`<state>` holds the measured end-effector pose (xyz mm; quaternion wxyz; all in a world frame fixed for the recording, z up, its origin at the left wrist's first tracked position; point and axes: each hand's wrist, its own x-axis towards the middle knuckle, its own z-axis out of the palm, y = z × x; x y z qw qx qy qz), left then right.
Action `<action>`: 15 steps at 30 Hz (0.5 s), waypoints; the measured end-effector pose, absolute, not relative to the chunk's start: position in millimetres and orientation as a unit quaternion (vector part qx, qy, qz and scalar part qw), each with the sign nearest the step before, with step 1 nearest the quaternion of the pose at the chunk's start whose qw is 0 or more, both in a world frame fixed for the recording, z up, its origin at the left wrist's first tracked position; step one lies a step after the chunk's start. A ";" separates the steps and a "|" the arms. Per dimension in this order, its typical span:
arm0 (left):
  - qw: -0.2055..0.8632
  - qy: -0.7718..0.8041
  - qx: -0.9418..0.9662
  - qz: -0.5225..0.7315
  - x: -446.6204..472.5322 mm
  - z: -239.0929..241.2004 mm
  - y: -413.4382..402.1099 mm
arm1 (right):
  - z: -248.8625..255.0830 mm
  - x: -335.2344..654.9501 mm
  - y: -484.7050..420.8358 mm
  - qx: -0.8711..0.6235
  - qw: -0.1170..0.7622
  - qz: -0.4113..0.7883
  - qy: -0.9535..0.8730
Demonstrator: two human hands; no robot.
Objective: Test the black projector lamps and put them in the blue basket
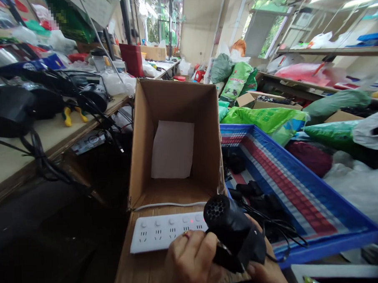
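A black hair dryer (233,225) with a round honeycomb grille is held low in front of me, its grille end tilted up and to the left. My right hand (266,269) grips it from the right side, mostly hidden behind the body. The curled fingers of my left hand (194,256) close against the dryer's lower left part; their tips are hidden. Just beyond the left hand lies a white power strip (161,234) with small red lights, on brown cardboard. An open cardboard box (171,94) stands behind it, with a white sheet (172,149) inside.
To the right, a blue tray (306,169) with a striped lining holds several black devices (260,196) and cables. On the left, a workbench (8,162) carries black devices, dangling cords and yellow-handled pliers (68,116). Green sacks (257,117) and bags pile up behind the tray.
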<state>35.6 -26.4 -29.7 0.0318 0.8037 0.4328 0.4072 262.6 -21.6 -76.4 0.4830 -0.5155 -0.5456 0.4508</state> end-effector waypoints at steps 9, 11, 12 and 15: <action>0.345 0.329 0.767 0.429 21.4 -4.8 -15.7 | -48.7 280.3 -38.6 -0.430 0.346 0.593 -0.586; 0.410 0.291 0.753 0.424 25.8 -7.9 -12.2 | -39.0 279.7 -44.2 -0.412 0.341 0.630 -0.563; 0.444 0.281 0.734 0.431 29.5 -11.0 -9.9 | -34.1 279.8 -46.1 -0.409 0.353 0.635 -0.552; 0.575 0.260 0.637 0.443 43.1 -24.1 -1.0 | -20.2 285.1 -42.3 -0.403 0.413 0.649 -0.495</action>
